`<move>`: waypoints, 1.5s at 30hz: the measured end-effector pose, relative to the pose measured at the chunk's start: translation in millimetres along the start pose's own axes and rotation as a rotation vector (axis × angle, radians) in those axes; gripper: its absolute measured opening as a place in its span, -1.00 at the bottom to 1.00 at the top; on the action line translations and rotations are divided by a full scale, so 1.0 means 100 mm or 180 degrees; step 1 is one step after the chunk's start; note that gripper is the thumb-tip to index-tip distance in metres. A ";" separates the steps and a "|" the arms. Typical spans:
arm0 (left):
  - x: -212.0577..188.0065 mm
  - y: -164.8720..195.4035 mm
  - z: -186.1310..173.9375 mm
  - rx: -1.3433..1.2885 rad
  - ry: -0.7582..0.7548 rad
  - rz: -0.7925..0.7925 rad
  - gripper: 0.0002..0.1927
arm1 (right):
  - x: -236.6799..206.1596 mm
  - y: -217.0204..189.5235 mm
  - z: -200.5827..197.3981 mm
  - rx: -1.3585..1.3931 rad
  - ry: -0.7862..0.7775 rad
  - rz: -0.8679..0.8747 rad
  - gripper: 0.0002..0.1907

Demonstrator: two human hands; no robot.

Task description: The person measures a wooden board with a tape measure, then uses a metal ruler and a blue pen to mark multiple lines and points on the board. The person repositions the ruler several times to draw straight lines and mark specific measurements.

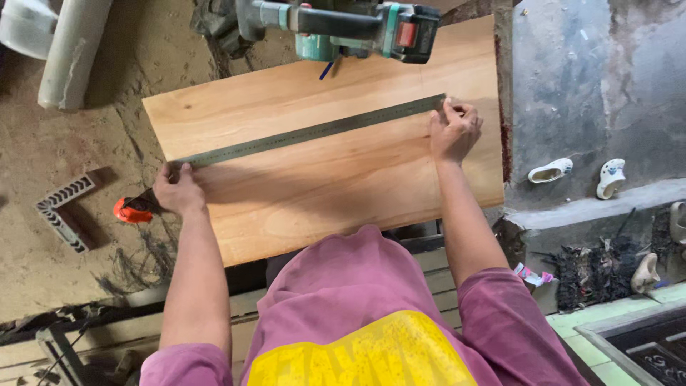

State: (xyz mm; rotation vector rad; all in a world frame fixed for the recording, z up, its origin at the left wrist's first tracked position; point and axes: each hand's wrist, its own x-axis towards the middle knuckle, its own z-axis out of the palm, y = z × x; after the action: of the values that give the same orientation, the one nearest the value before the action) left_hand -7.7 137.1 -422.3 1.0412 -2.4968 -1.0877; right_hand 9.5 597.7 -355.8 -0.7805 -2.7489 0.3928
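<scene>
Ruler (314, 130) (steel) pinned under fingers (184, 170) at both ends.

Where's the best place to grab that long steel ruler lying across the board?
Probably by its ends: the steel ruler lies flat and thin on the wooden board, its left end overhanging at the left hand. Pinch there from the left; the right hand pins the other end.

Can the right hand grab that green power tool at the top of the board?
Probably yes. The right hand rests on the ruler end, and the green power tool sits just beyond on the board, with nothing between them.
</scene>
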 end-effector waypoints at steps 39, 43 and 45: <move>-1.08 0.54 1.12 0.1857 -0.0552 -0.0197 -0.34 | -0.02 0.93 0.52 0.0196 0.0064 -0.0342 -0.62; -1.43 0.57 1.61 0.1845 -0.1089 -0.0122 0.02 | -0.04 1.20 0.79 0.0231 0.0109 -0.0237 -0.68; -1.51 0.51 1.76 0.1826 -0.1243 -0.0112 0.19 | -0.09 1.33 0.90 0.0341 0.0062 -0.0232 -0.69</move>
State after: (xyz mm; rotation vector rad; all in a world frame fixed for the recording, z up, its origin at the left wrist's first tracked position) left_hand -5.2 362.4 -498.6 1.0868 -3.2336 -0.6299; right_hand 51.3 684.8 -484.3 -0.6521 -2.7036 0.5100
